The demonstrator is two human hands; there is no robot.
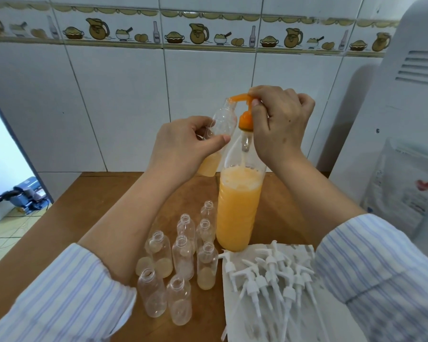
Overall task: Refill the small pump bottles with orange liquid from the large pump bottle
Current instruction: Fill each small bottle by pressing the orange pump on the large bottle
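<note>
A large clear bottle [237, 213], more than half full of orange liquid, stands on the wooden table [89, 218]. Its orange pump head [242, 99] is raised, and my right hand [277, 124] grips the pump's top with curled fingers. My left hand [183, 146] holds a small clear bottle [223, 119] tilted, its open mouth under the pump's spout. A little pale orange liquid lies in its bottom. Several small uncapped bottles [182, 255] stand in front of the large one, some with a bit of liquid in them.
Several white pump tops [272, 275] lie on a white paper sheet [232, 324] at the front right. A white appliance [405, 119] stands at the right against the tiled wall. The floor, with a blue machine [25, 193], shows beyond the table's left edge.
</note>
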